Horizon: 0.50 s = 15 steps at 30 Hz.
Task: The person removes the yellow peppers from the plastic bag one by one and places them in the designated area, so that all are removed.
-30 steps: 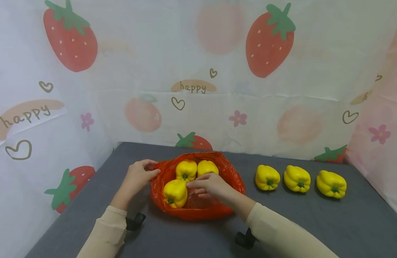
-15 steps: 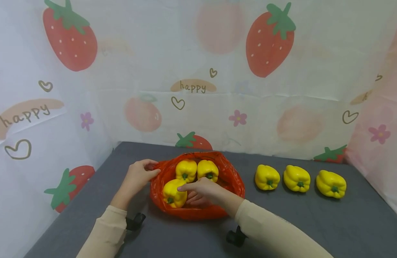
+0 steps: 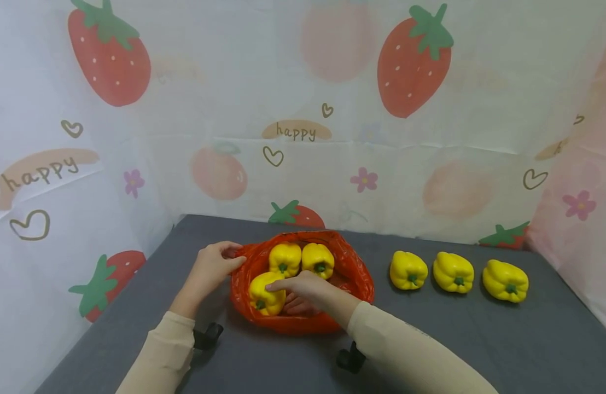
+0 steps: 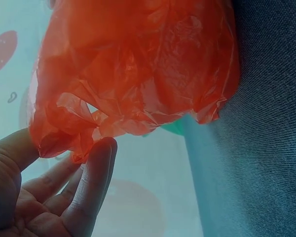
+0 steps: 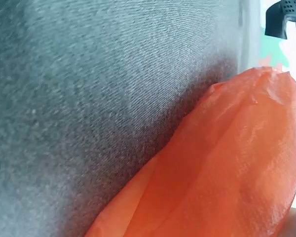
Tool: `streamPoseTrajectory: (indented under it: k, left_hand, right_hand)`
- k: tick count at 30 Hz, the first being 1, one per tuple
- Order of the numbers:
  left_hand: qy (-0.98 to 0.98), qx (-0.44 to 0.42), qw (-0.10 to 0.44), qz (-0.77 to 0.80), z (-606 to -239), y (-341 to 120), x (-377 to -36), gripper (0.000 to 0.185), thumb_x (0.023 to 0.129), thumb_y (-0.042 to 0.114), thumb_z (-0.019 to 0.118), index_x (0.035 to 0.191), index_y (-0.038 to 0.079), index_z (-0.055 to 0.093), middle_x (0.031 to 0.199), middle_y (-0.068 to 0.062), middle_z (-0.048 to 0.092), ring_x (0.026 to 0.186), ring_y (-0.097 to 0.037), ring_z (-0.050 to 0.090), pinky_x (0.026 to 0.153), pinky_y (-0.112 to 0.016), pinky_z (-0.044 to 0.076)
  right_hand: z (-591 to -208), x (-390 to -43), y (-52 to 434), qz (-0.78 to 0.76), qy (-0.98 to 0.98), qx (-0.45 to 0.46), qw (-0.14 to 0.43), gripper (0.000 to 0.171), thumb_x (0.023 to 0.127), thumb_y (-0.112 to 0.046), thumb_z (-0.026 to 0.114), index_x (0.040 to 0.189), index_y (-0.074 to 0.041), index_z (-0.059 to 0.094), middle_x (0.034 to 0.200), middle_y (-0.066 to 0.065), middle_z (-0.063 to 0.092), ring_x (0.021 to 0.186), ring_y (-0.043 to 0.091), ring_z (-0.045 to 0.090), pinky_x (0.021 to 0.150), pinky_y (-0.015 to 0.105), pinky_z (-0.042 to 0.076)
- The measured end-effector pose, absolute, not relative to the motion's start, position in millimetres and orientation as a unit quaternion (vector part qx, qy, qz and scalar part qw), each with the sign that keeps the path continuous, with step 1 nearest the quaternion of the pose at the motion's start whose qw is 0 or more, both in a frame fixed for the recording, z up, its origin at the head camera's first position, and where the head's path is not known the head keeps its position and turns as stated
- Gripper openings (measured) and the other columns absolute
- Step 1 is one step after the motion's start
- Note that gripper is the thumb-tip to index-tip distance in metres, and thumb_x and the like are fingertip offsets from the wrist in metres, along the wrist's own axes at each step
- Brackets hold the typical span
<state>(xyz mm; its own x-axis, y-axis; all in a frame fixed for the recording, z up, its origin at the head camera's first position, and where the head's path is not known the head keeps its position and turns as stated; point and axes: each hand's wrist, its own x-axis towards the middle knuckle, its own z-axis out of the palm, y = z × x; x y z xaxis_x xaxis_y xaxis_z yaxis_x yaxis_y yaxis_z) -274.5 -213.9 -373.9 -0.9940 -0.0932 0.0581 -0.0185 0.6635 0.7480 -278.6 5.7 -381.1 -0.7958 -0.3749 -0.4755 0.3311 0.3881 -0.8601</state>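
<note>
Bag (image 3: 303, 325) around three yellow peppers (image 3: 285, 259) at six o'clock in head view, left hand (image 3: 211, 266) pinching its rim, right hand (image 3: 310, 290) over one pepper (image 3: 264, 302), grip unclear, pinching fingers (image 4: 91, 185) at eight o'clock in left wrist view, bag at four o'clock in right wrist view.

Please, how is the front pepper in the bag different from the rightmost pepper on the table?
The front pepper is inside the red bag; the rightmost pepper rests on the grey table. The right hand partly covers the front pepper; the rightmost pepper is uncovered. Both are yellow with green stems.
</note>
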Motion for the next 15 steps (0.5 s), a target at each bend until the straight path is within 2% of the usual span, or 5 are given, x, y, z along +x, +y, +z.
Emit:
streamPoseTrajectory:
  k: [8,15]
  left_hand:
    - [-0.913,0.028,0.048,-0.404,-373.3,-214.0,-275.6,0.036,0.087,0.026,0.063,0.118,0.007,0.060,0.107,-0.011,0.065,0.091,-0.022,0.061,0.076,-0.034,0.056]
    - [-0.912,0.032,0.050,-0.405,-372.7,-213.7,-274.5,0.036,0.087,0.025,0.063,0.118,0.007,0.060,0.107,-0.012,0.065,0.090,-0.022,0.061,0.076,-0.034,0.055]
  right_hand:
    - [-382.1,-281.1,3.8,-0.582,0.744,0.012,0.327,0.085,0.073,-0.035,0.077,0.133,0.006,0.032,0.111,0.022,0.053,0.092,0.027,0.062,0.081,0.038,0.054]
    - [-380.5,-280.6,7.9,-0.604,0.726,0.030,0.328,0.078,0.074,-0.029,0.076,0.131,0.006,0.036,0.112,0.024,0.054,0.095,0.029,0.062,0.083,0.039,0.054]
